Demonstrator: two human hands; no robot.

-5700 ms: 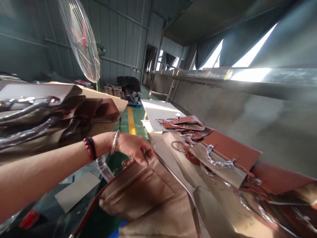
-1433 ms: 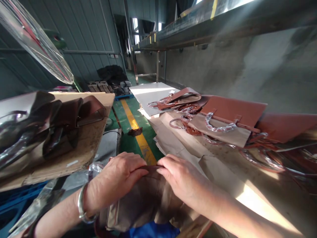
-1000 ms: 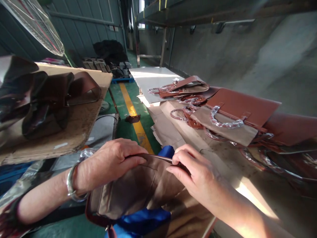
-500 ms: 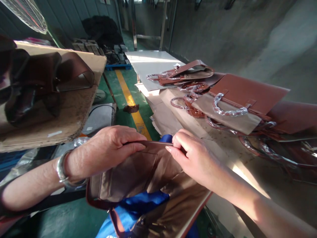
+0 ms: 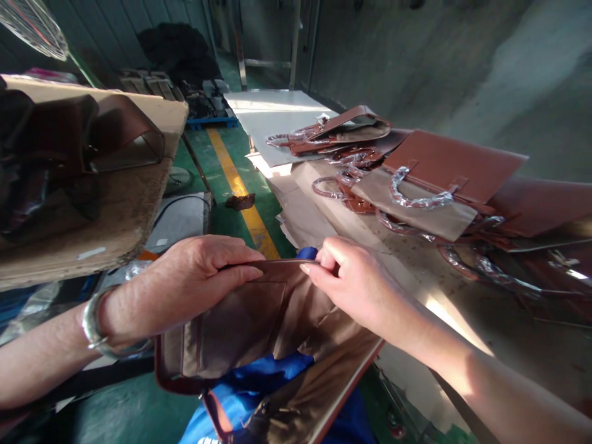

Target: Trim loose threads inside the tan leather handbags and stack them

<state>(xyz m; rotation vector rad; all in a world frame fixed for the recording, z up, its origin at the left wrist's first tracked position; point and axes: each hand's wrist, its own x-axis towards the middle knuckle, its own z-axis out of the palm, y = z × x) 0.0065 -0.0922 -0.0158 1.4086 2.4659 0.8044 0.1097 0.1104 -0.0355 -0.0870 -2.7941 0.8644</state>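
Both hands are up front, close together, working one edge of an opened brown bag (image 5: 235, 333). The left hand (image 5: 198, 277) comes in from the left, back of the hand upward, a silver bangle (image 5: 95, 324) round the wrist, thumb stretched along the near face of the edge and fingers folded over the far side. The right hand (image 5: 354, 277) reaches up from the lower right, wrist raised, fingers curled, thumb pointing across at its partner. Each grip is pinching that rim, thumb against fingers, with a short stretch of it bare between the two thumbs.

And the bag? It hangs below both grips, lining and a stitched panel in view, its lower side spreading back over blue cloth (image 5: 250, 379), a brown strap (image 5: 216, 413) dangling just there.

Out to the right, a tabletop (image 5: 402, 256) carries reddish-brown bags (image 5: 453, 163), handles wrapped in clear plastic, well apart from the hands. Across to the left, darker bags (image 5: 127, 126) crowd a cardboard sheet (image 5: 124, 203). Between them runs a yellow stripe (image 5: 226, 163) on green floor, a brown scrap (image 5: 240, 201) lying on it. Farther back, a dark heap (image 5: 180, 52) sits near a blue pallet (image 5: 208, 123), and a wire-caged fan (image 5: 34, 24) leans into the upper left.
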